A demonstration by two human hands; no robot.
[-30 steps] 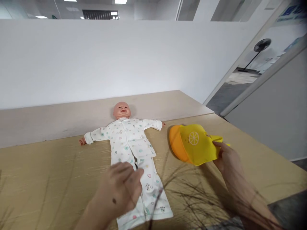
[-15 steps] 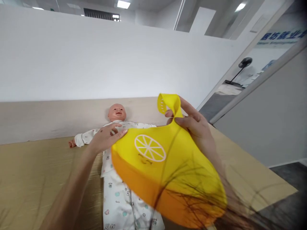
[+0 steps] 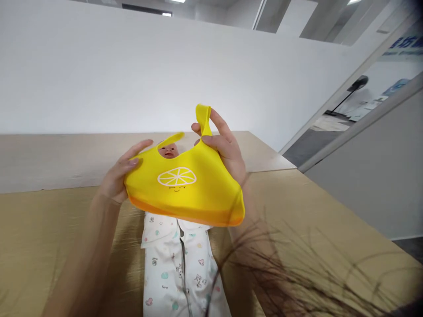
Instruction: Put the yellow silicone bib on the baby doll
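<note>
I hold a yellow silicone bib (image 3: pixel 185 189) with a lemon-slice print and an orange pocket up in the air over a baby doll (image 3: pixel 180 259). My left hand (image 3: pixel 120 174) grips the bib's left edge near its strap. My right hand (image 3: pixel 223 147) pinches the right neck strap, which sticks upward. The doll lies on its back on the tan table (image 3: pixel 313 229) in white patterned pyjamas. Its face (image 3: pixel 168 150) shows through the bib's neck opening; its chest and arms are hidden behind the bib.
A low beige ledge (image 3: pixel 59 160) runs along the back of the table under a white wall. To the right, a grey partition (image 3: pixel 380 176) and a doorway with a standing fan (image 3: pixel 358 83) beyond it. Loose hair strands blur the lower right.
The bib was lifted off the table by my right hand, my left hand took its other side, and both carried it left and away over the doll's chest.
</note>
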